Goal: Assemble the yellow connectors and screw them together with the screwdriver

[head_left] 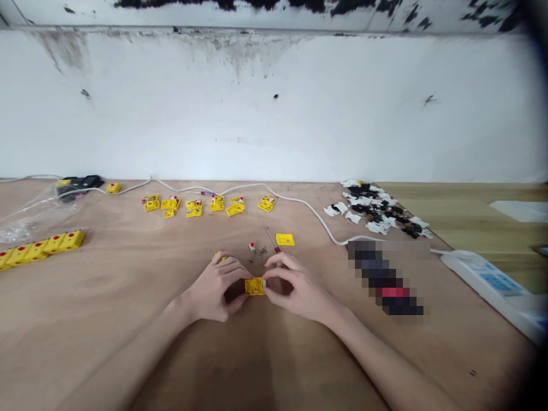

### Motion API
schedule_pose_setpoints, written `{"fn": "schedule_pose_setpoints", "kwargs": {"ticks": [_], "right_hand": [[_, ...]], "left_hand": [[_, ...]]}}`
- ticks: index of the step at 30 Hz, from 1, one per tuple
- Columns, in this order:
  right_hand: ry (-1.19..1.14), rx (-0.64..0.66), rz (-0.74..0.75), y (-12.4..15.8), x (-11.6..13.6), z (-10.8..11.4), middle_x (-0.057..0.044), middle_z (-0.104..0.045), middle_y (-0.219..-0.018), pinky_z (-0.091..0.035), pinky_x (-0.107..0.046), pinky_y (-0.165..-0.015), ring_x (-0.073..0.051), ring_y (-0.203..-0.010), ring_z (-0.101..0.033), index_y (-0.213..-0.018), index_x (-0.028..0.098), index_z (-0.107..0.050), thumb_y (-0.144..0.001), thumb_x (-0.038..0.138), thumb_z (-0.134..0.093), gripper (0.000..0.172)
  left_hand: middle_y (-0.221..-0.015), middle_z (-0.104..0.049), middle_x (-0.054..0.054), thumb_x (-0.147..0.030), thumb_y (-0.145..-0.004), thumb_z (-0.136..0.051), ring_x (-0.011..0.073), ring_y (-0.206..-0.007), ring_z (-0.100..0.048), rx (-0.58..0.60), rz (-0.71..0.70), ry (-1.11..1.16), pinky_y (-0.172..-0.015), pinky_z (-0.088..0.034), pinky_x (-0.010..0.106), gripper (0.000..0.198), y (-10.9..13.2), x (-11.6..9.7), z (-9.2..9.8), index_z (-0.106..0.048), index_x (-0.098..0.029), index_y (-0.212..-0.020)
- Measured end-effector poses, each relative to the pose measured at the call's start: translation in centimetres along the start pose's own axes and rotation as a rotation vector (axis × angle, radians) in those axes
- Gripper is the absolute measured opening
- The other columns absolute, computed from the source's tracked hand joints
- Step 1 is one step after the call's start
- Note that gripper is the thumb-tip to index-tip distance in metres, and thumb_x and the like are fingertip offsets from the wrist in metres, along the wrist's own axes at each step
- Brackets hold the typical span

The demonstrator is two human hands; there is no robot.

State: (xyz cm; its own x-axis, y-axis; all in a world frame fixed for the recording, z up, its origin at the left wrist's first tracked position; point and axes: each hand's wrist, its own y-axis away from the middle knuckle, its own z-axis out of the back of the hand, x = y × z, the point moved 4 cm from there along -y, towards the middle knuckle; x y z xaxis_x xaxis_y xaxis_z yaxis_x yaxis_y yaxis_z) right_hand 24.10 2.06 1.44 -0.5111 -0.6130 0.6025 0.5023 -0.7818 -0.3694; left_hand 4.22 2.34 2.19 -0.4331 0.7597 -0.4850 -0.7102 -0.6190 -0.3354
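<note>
Both hands meet at the middle of the brown table. My left hand (pixel 216 287) and my right hand (pixel 287 285) pinch a small yellow plastic housing (pixel 254 286) between their fingertips, one on each side, just above the tabletop. Just behind the hands lie a yellow square cover (pixel 285 240), a thin screwdriver (pixel 271 240) and a few small metal parts with red tips (pixel 256 250). Another yellow piece (pixel 217 256) peeks out behind my left knuckles.
A row of yellow housings (pixel 209 204) lies near the wall. Finished yellow blocks with red dots (pixel 40 246) sit at the left. A pile of white and black parts (pixel 377 212), a white cable (pixel 317 217) and a white power strip (pixel 492 282) are at the right.
</note>
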Motion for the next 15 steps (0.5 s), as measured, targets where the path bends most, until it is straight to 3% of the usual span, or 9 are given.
{"fn": "schedule_pose_setpoints", "kwargs": {"ticks": [5,15], "right_hand": [[0.040,0.063,-0.007,0.1,-0.3,-0.1,-0.007,-0.062,-0.110,-0.050,-0.042,-0.094,-0.022,-0.103,-0.062,-0.095,0.024,-0.072,-0.084,0.020,-0.070,0.012],[0.053,0.094,0.000,-0.3,0.0,0.2,-0.003,-0.066,-0.094,-0.048,-0.038,-0.088,-0.020,-0.092,-0.062,-0.091,0.023,-0.072,-0.084,0.021,-0.073,0.008]], "left_hand": [[-0.121,-0.065,0.006,-0.022,-0.083,-0.064,0.0237,-0.113,-0.058,-0.026,-0.038,0.019,-0.102,-0.040,0.041,0.037,0.1,-0.6,-0.5,-0.061,-0.026,-0.120],[-0.115,-0.066,0.007,-0.025,-0.099,-0.051,0.0212,-0.102,-0.061,0.037,-0.023,-0.059,-0.091,-0.043,0.039,0.031,0.1,-0.9,-2.1,-0.063,-0.029,-0.127]]}}
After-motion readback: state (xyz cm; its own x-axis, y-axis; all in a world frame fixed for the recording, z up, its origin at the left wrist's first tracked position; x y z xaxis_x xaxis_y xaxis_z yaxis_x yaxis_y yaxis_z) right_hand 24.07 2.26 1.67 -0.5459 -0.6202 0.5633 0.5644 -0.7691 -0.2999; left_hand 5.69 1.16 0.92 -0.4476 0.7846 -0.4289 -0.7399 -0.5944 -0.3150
